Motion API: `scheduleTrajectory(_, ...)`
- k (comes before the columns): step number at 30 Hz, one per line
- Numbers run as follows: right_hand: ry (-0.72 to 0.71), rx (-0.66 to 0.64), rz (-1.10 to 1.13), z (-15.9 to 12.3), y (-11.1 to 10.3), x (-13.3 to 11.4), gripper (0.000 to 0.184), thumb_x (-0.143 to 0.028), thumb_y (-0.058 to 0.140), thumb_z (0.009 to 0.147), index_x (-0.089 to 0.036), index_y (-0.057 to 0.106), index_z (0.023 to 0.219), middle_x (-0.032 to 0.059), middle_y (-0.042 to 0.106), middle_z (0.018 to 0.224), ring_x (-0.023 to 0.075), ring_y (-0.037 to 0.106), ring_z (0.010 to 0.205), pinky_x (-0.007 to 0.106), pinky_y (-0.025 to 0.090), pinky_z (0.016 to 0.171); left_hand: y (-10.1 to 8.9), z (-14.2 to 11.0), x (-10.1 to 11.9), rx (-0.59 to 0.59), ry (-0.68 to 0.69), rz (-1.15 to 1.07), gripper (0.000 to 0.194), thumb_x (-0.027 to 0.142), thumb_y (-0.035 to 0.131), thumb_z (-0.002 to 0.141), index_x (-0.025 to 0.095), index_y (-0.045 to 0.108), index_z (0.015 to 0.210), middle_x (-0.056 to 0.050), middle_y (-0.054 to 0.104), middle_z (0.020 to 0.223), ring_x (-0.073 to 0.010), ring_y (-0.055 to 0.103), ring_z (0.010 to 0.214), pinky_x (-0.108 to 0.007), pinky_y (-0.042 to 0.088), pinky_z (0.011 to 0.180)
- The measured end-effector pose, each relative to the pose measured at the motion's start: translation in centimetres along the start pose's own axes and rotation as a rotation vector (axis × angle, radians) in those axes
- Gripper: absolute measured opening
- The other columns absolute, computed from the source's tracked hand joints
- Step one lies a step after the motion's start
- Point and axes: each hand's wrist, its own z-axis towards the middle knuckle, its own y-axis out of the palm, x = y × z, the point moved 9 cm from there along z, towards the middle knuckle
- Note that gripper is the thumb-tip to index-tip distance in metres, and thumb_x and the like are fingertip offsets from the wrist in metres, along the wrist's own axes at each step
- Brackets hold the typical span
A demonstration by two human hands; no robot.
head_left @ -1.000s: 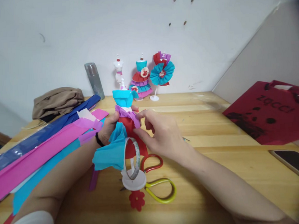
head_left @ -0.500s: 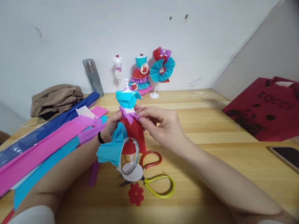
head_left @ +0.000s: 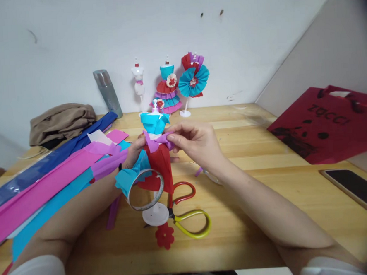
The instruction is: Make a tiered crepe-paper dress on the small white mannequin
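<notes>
Mannequin (head_left: 155, 136) and hands fill the middle of the head view, the figure upright above the near part of the table (head_left: 250, 210), wearing a teal top (head_left: 155, 122) and a red skirt (head_left: 162, 163). The right hand (head_left: 200, 141) has thumb and forefinger pinched together on the purple strip (head_left: 153, 144) at the waist; the left hand (head_left: 134, 154) is closed about the mannequin's other side, thumb forward. To wrap the waist neatly, the left hand would do best to steady the body while the right draws the strip level and snug, gently, since crinkled paper like this probably stretches or tears; the skirt's upper edge should stay caught beneath it. Most left fingers are hidden; a fingertip beyond the skirt is likely theirs. The strip's far end is lost behind the waist or in the pinch. Whether the base (head_left: 155, 216) rests on the table or on the scissors (head_left: 192, 213) cannot be told, and it covers most of their blades. A pale round thing behind the right wrist is largely covered, and the phone (head_left: 356, 191) is cut off.
</notes>
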Motion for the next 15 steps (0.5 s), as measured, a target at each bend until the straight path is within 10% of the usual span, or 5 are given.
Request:
scheduleTrajectory(11, -0.023, 0.164, -0.193, 0.7, -2.6, 0.4, 0.015, -0.035, 0.065, 0.083, -0.020, 0.062, 0.082, 0.0024, 0.067, 0.076, 0.0156, 0.061, 0.063, 0.031, 0.048, 0.059, 2.4, -0.2, 1.1, -0.112, -0.021, -0.223, 0.045, 0.051, 0.058, 0.081, 0.015, 0.068, 0.106, -0.015, 0.072, 0.122, -0.0383, 0.054, 0.134, -0.051, 0.054, 0.097)
scheduleTrajectory(15, 0.172, -0.181, -0.252, 1.2, -0.3, 3.7, 0.039, -0.052, 0.058, 0.088, -0.019, 0.059, 0.067, 0.0034, 0.061, 0.063, 0.0171, 0.059, 0.061, 0.032, 0.044, 0.060, 1.8, 0.3, 2.4, -0.049, 0.061, -0.254, 0.040, 0.048, 0.061, 0.080, 0.019, 0.068, 0.107, -0.013, 0.070, 0.127, -0.0366, 0.053, 0.136, -0.051, 0.055, 0.100)
